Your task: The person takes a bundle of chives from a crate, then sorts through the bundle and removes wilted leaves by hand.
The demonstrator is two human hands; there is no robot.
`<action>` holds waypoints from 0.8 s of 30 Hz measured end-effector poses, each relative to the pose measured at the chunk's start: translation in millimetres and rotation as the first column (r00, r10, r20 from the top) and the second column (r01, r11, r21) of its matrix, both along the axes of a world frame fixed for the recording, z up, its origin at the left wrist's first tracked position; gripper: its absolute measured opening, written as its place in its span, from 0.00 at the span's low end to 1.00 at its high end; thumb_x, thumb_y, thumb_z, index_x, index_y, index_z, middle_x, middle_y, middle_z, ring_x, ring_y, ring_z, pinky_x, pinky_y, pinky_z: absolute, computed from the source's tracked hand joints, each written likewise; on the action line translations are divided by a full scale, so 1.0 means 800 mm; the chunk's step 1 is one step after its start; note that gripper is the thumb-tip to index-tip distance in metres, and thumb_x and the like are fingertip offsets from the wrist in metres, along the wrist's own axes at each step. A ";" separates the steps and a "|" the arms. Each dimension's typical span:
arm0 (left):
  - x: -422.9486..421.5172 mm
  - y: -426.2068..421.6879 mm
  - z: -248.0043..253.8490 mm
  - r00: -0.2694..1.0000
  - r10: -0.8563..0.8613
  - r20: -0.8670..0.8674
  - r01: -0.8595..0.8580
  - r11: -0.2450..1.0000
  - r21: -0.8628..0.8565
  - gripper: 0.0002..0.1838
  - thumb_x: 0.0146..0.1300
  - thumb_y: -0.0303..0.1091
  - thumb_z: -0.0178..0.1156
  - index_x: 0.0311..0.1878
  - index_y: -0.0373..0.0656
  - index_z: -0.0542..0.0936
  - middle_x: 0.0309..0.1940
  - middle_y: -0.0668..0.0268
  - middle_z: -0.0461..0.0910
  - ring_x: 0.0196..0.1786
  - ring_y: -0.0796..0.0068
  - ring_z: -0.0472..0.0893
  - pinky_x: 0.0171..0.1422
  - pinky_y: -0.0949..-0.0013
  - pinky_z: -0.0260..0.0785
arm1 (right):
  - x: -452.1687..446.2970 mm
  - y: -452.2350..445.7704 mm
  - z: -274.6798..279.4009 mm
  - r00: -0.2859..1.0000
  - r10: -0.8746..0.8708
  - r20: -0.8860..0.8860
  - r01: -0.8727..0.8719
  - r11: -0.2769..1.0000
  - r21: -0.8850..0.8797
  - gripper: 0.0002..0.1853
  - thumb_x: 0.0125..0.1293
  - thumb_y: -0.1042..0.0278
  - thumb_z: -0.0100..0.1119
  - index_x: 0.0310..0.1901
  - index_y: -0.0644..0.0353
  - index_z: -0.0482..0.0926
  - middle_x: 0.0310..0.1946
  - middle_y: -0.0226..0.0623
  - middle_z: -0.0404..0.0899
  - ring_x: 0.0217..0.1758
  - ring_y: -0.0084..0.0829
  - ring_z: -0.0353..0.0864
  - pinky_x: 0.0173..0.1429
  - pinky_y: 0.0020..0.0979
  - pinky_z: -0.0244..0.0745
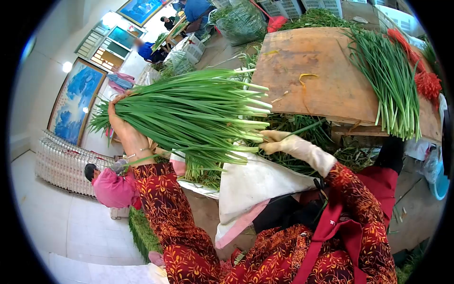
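A large bunch of garlic chives [189, 113] lies across the view in the air, green leaf tips to the left and pale stem ends to the right. My bare left hand [118, 105] is wrapped around the leafy end. At the stem ends, my right hand [278, 142], in a pale glove, has its fingers closed on a few lower stalks; how many cannot be made out. Beneath the bunch, a white cloth [255, 182] covers my lap. More loose greens [307, 130] lie under the wooden board's edge.
A wooden board [302, 61] stands ahead, with another chive bunch [392, 85] and red ties [425, 83] on its right. A person in pink [113, 187] sits at left; others work at the back near a bagged heap of greens [239, 23]. A blue basin [440, 180] is far right.
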State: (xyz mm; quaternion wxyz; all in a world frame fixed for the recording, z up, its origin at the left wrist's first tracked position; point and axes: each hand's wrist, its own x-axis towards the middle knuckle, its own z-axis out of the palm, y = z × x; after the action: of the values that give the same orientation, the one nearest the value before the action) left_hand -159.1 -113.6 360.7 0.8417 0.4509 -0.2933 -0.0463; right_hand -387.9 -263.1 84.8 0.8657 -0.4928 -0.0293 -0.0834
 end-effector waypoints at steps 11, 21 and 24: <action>0.036 0.016 -0.020 0.986 -0.167 -0.018 0.165 0.982 -0.089 0.11 0.62 0.34 0.45 0.25 0.43 0.69 0.26 0.67 0.72 0.38 0.70 0.71 0.56 0.65 0.63 | 0.014 0.044 0.069 0.936 -0.039 0.351 -0.109 0.914 0.391 0.18 0.62 0.62 0.56 0.51 0.61 0.70 0.40 0.37 0.77 0.37 0.25 0.76 0.40 0.25 0.71; 0.043 0.013 -0.014 0.949 -0.316 0.016 0.313 0.931 -0.189 0.11 0.62 0.35 0.47 0.25 0.43 0.71 0.26 0.67 0.73 0.37 0.69 0.72 0.55 0.63 0.64 | -0.017 0.051 0.083 0.934 -0.044 0.354 -0.100 0.920 0.379 0.23 0.60 0.63 0.58 0.55 0.61 0.67 0.47 0.38 0.73 0.41 0.26 0.76 0.47 0.28 0.72; 0.015 0.003 -0.011 0.988 -0.155 0.016 0.156 0.975 -0.158 0.12 0.62 0.36 0.46 0.25 0.42 0.71 0.26 0.67 0.73 0.36 0.69 0.72 0.54 0.63 0.65 | -0.019 0.054 0.059 0.915 -0.065 0.399 -0.145 0.869 0.473 0.23 0.59 0.66 0.58 0.55 0.60 0.67 0.51 0.41 0.70 0.45 0.30 0.75 0.51 0.32 0.71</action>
State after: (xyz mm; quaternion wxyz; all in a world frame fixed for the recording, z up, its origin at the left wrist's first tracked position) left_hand -147.3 -111.6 351.9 0.8683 0.3580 -0.3319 -0.0878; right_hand -403.2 -220.2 132.0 0.9391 -0.2270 -0.1947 -0.1692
